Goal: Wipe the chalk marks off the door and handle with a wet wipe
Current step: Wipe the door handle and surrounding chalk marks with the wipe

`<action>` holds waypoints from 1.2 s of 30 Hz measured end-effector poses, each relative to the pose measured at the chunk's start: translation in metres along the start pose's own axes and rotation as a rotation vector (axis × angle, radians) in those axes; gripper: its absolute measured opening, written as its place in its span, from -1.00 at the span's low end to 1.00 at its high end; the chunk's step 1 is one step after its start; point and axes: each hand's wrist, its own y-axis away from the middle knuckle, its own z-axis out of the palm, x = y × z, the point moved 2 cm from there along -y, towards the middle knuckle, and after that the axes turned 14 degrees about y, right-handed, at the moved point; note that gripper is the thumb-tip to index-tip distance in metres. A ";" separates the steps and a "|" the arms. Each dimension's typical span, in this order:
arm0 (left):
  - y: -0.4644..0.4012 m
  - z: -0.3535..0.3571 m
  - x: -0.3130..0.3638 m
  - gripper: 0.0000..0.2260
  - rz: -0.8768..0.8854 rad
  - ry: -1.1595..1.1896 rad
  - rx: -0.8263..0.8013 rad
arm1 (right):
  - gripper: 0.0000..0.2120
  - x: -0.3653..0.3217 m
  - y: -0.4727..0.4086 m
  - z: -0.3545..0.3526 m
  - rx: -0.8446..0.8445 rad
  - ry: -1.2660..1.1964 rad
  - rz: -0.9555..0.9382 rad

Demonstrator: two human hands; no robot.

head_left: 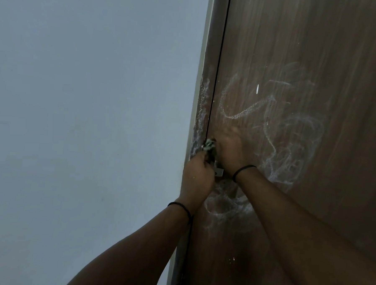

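A brown wooden door (296, 50) carries white chalk marks (245, 112) in loops and smears around and below its handle. A metal part of the handle (218, 171) shows between my two hands. My left hand (198, 177) has its fingers curled at the door's edge, round the handle. My right hand (230, 153) is blurred and curled over the handle area, holding a crumpled green-and-white wet wipe (209, 144) that sticks out at its fingertips. Most of the handle is hidden by the hands.
A plain pale wall (86, 115) fills the left half of the view. The door frame (203, 95), also smeared with chalk, runs between wall and door. Both wrists wear thin black bands.
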 end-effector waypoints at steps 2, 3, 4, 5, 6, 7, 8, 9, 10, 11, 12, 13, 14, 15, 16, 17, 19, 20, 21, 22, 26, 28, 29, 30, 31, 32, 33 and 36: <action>0.000 0.000 0.001 -0.73 0.031 0.032 0.007 | -0.86 0.009 0.005 -0.005 0.085 -0.024 0.132; 0.000 0.001 0.002 -0.72 0.033 0.038 0.007 | -0.83 0.012 0.008 -0.007 0.078 -0.053 0.157; 0.000 0.001 0.001 -0.72 0.027 0.041 0.011 | -0.81 0.014 0.010 -0.008 0.018 -0.074 0.141; -0.001 0.000 0.001 -0.71 0.015 0.047 0.019 | -0.80 0.015 0.011 -0.009 -0.091 -0.075 0.106; -0.001 0.001 -0.001 -0.70 0.006 0.058 0.026 | -0.79 0.015 0.012 -0.009 -0.221 -0.051 0.070; 0.000 0.001 -0.001 -0.68 -0.004 0.073 0.027 | -0.79 0.016 0.011 -0.009 -0.327 -0.013 0.051; 0.001 0.002 -0.002 -0.66 -0.011 0.086 0.023 | -0.77 0.017 0.009 -0.009 -0.378 0.018 0.057; 0.003 0.002 0.000 -0.63 -0.012 0.095 0.016 | -0.76 0.019 0.006 -0.012 -0.372 0.040 0.085; 0.005 0.002 0.001 -0.61 -0.006 0.094 0.009 | -0.75 0.020 0.003 -0.015 -0.309 0.056 0.114; 0.007 0.001 0.003 -0.59 0.005 0.087 0.003 | -0.75 0.021 0.002 -0.017 -0.223 0.070 0.131; 0.007 0.001 0.004 -0.59 0.021 0.076 0.003 | -0.76 0.020 0.002 -0.018 -0.170 0.076 0.118; 0.006 0.000 0.003 -0.59 0.030 0.062 0.010 | -0.78 0.018 0.003 -0.017 -0.179 0.086 0.063; 0.004 0.000 0.003 -0.59 0.030 0.046 0.021 | -0.80 0.014 0.005 -0.014 -0.239 0.114 -0.031; 0.003 -0.001 0.003 -0.57 0.029 0.033 0.024 | -0.81 0.012 0.007 -0.010 -0.319 0.154 -0.125; 0.001 -0.001 0.004 -0.57 0.044 0.017 0.016 | -0.81 0.011 0.009 -0.008 -0.376 0.183 -0.185; 0.000 -0.001 0.006 -0.57 0.078 0.002 0.001 | -0.79 0.012 0.009 -0.008 -0.389 0.186 -0.210; 0.000 0.000 0.013 -0.62 0.144 -0.036 -0.030 | -0.76 0.015 0.009 -0.008 -0.315 0.093 -0.168; -0.001 0.001 0.019 -0.66 0.148 -0.048 -0.034 | -0.74 0.016 0.012 -0.010 -0.261 -0.020 -0.064; -0.002 0.001 0.024 -0.72 0.131 -0.056 -0.025 | -0.72 0.016 0.016 -0.012 -0.209 -0.151 0.097; -0.005 0.001 0.030 -0.76 0.100 -0.060 -0.008 | -0.71 0.016 0.019 -0.012 -0.155 -0.262 0.267; -0.012 0.004 0.043 -0.80 0.008 -0.036 0.054 | -0.73 0.013 0.017 -0.016 -0.098 -0.383 0.488; -0.007 0.004 0.040 -0.79 -0.026 -0.023 0.092 | -0.79 0.011 0.017 -0.024 -0.089 -0.420 0.465; -0.002 0.004 0.034 -0.79 -0.049 -0.018 0.116 | -0.83 0.011 0.021 -0.027 -0.063 -0.464 0.463; 0.002 0.006 0.028 -0.80 -0.078 -0.008 0.144 | -0.85 0.010 0.027 -0.029 -0.033 -0.504 0.468; 0.007 0.008 0.021 -0.81 -0.113 0.011 0.173 | -0.85 0.009 0.037 -0.030 -0.007 -0.532 0.468; 0.012 0.011 0.014 -0.81 -0.145 0.030 0.202 | -0.86 0.007 0.050 -0.029 0.008 -0.547 0.463; 0.016 0.014 0.008 -0.82 -0.167 0.040 0.231 | -0.86 0.005 0.062 -0.026 0.013 -0.554 0.456; 0.021 0.023 0.000 -0.84 -0.207 -0.003 0.300 | -0.90 0.004 0.099 -0.010 -0.024 -0.563 0.473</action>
